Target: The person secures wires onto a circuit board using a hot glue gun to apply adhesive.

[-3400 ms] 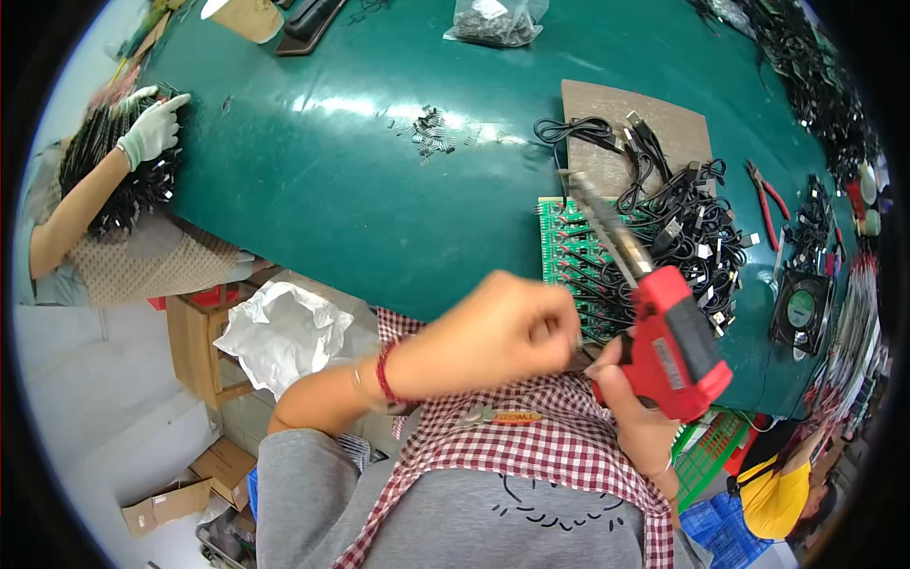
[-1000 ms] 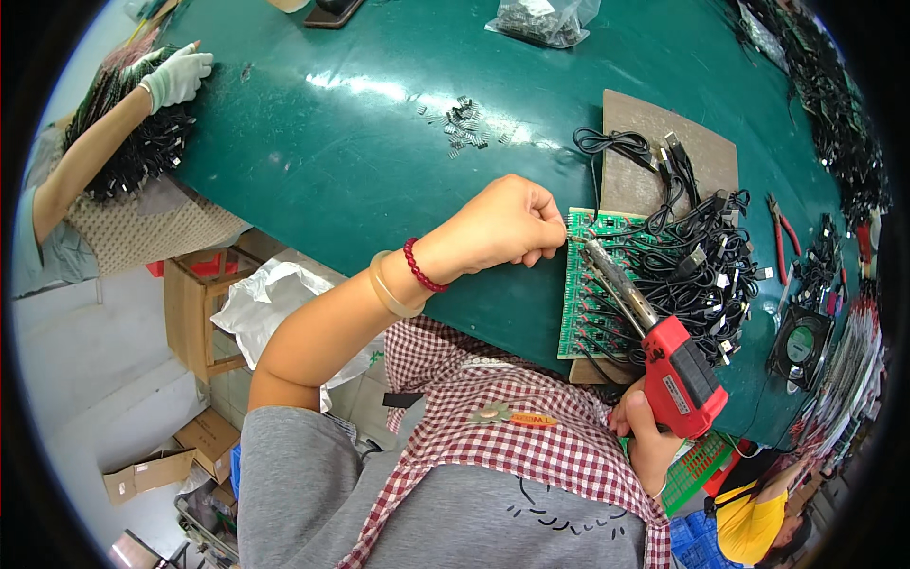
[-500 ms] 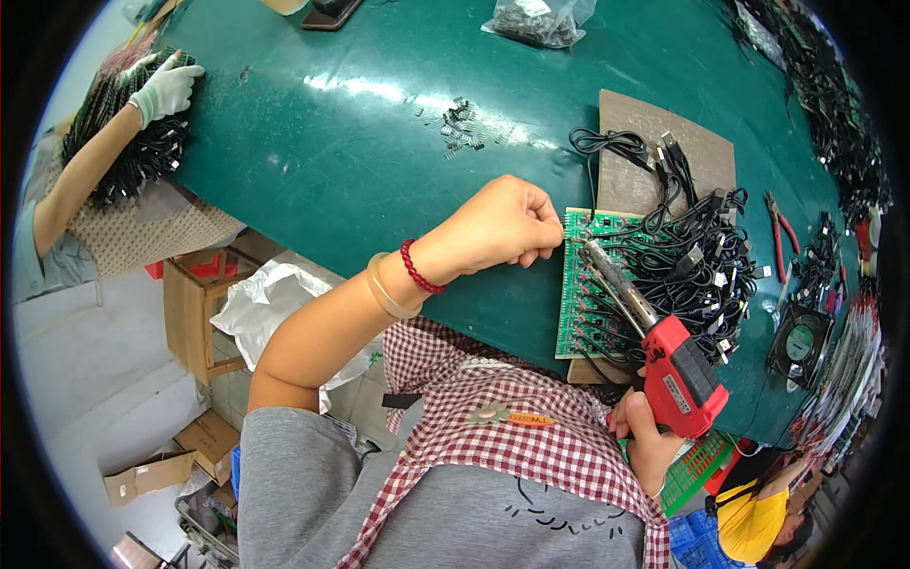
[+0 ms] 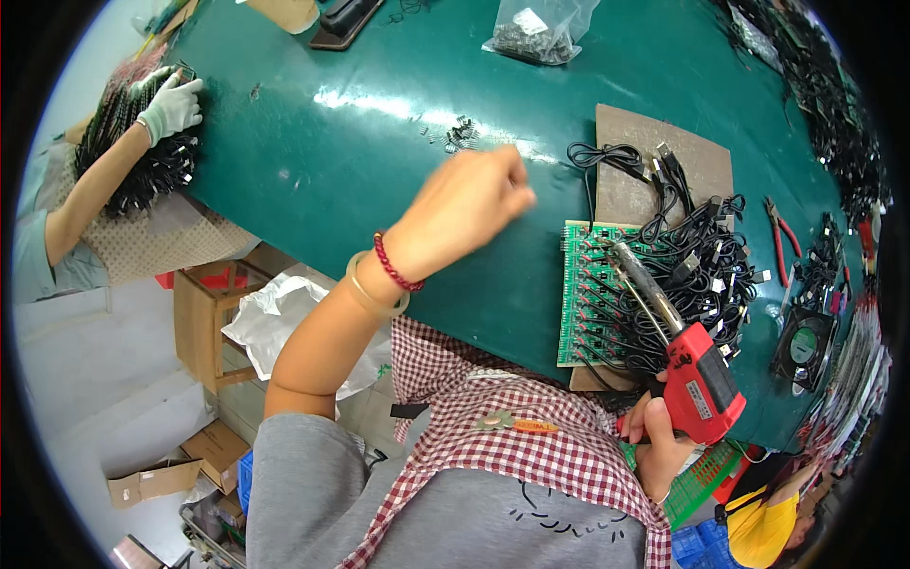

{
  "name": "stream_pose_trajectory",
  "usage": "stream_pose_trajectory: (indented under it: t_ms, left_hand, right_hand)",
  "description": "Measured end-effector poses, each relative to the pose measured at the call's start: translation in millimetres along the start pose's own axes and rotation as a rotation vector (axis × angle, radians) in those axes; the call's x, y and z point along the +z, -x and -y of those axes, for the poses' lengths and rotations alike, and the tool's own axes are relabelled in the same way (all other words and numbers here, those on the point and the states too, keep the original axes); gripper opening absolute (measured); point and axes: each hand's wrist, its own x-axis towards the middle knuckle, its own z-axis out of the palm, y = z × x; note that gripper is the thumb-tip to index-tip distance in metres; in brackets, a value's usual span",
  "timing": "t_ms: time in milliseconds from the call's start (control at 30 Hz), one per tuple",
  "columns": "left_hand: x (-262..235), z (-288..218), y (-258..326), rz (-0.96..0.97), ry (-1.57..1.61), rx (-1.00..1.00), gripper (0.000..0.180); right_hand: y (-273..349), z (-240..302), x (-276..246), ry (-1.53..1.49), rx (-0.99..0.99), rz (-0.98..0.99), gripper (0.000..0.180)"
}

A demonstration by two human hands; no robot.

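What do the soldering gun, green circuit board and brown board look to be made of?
Soldering gun: likely plastic body, evenly coloured red and black; its barrel looks metal, silvery and stained.
Green circuit board: probably coated fibreglass laminate, going by its green colour and rows of small components.
Brown board: perhaps fibreboard, given its flat, dull, scuffed face; wood or card also possible.

Far side of the green desk (image 4: 313, 156): a beige cup (image 4: 289, 13), cut off by the upper edge. Right side: red-handled pliers (image 4: 780, 251) lie near a square black cooling fan (image 4: 804, 347). Lower left, below desk level: a wooden stool (image 4: 196, 327) beside a crumpled white bag (image 4: 275, 327); cardboard boxes (image 4: 216, 446). Lower right: a green lattice basket (image 4: 701, 486) and a co-worker in yellow (image 4: 763, 531).
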Motion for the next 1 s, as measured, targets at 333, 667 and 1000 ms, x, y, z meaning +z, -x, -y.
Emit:
stream_pose_trajectory:
  t_ms: [333,667,1000]
  left_hand:
    - [12.3,4.3,-9.1,-0.328,-0.516,0.158,0.007]
    - [43.3,-86.5,85.5,0.431,1.182,-0.234,0.009]
    - [43.2,-85.3,89.1,0.547,1.124,-0.290,0.009]
  right_hand:
    - [-1.0,10.5,-1.8,-0.176,-0.113,0.012,0.036]
    - [-12.8,32.2,24.1,-0.004,-0.018,0.312,0.044]
    - [-12.4,27.3,18.9,0.284,-0.104,0.388,0.010]
